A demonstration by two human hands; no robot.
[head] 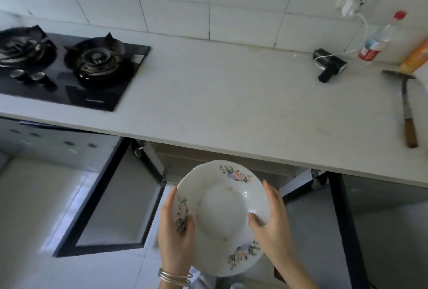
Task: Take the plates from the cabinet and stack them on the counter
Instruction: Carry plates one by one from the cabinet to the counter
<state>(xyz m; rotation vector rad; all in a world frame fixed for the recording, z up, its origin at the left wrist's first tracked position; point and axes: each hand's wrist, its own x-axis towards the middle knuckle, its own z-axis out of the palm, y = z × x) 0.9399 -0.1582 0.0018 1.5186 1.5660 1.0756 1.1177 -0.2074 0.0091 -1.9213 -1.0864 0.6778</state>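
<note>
A white plate (pixel 221 214) with pink flower prints is held in front of me, below the counter's front edge. A second rim shows at its upper left, so it may be more than one plate. My left hand (pixel 174 230) grips the left rim, thumb on top. My right hand (pixel 271 221) grips the right rim, thumb inside the bowl of the plate. The light counter (pixel 231 94) stretches above the plate. Behind the plate the cabinet (pixel 231 163) under the counter stands with its doors swung out; its inside is mostly hidden.
A black gas hob (pixel 69 68) fills the counter's left. At the back right lie a black device (pixel 328 63) on a white cable, a bottle (pixel 377 38) and an orange packet (pixel 416 56). A wooden-handled tool (pixel 407 110) lies at far right. The open left door (pixel 111 203) stands beside me.
</note>
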